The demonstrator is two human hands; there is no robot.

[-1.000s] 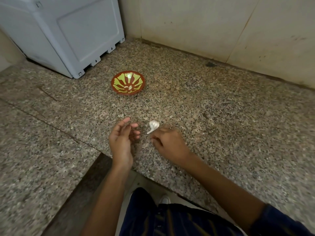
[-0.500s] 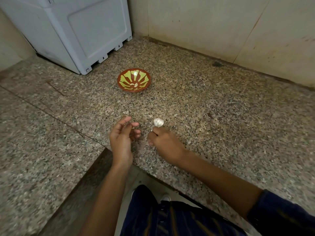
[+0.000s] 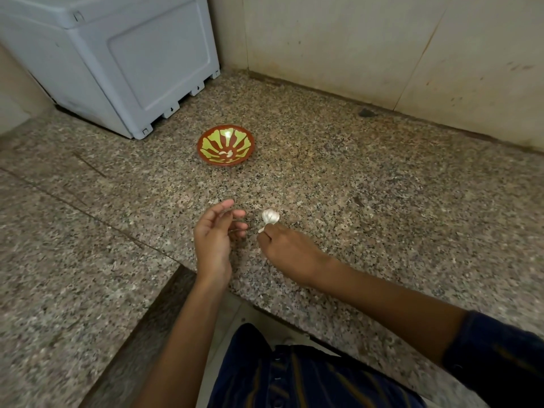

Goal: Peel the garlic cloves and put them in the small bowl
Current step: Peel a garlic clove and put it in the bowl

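A white garlic bulb (image 3: 270, 216) stands just above the granite counter, and my right hand (image 3: 287, 250) pinches it by its stem from below. To its left my left hand (image 3: 215, 240) hovers palm-up with loosely curled fingers and holds nothing. Farther back sits the small bowl (image 3: 206, 141), red-brown with a yellow-green leaf pattern, with pale clove pieces (image 3: 226, 154) lying in its bottom.
A grey plastic box (image 3: 117, 57) stands at the back left, close behind the bowl. Tiled walls close off the back. The granite counter (image 3: 382, 187) has a front edge (image 3: 265, 301) just below my hands, with a lower slab to the left.
My right hand has kept hold of the garlic and turned it a little, so the bulb now points up and away. My left hand has stayed beside it.
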